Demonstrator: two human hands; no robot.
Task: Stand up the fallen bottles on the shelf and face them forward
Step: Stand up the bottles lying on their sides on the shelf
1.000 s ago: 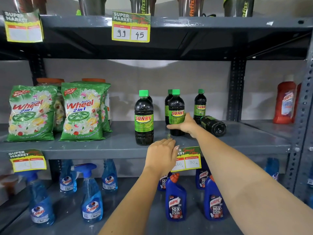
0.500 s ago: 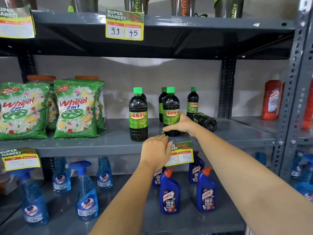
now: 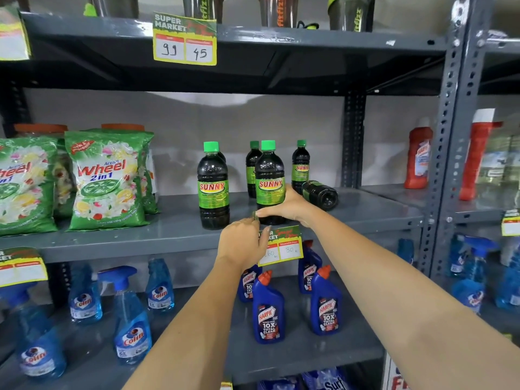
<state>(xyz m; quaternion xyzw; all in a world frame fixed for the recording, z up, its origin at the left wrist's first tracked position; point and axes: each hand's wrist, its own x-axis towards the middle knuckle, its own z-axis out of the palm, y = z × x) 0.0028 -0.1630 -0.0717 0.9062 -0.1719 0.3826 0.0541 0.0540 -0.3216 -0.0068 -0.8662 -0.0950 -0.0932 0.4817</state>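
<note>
Dark Sunny bottles with green caps stand on the grey middle shelf [image 3: 174, 235]. My right hand [image 3: 289, 208] grips the lower part of an upright Sunny bottle [image 3: 269, 175] near the shelf's front, its label facing me. Another upright Sunny bottle [image 3: 213, 187] stands to its left, label forward. Two more bottles [image 3: 300, 164] stand behind. One fallen bottle [image 3: 320, 194] lies on its side at the right, base toward me. My left hand [image 3: 242, 243] rests at the shelf's front edge by the price tag [image 3: 284, 247], fingers curled, nothing visibly in it.
Green Wheel detergent bags [image 3: 108, 181] stand at the left of the same shelf. Blue Harpic bottles [image 3: 268, 311] and Colin sprays [image 3: 132, 319] fill the shelf below. Red Harpic bottles [image 3: 419, 159] stand in the bay to the right, past the steel upright [image 3: 444, 136].
My right hand has drawn the gripped bottle slightly forward toward the shelf's front edge. The left hand has stayed at the shelf's front edge. The fallen bottle has not moved.
</note>
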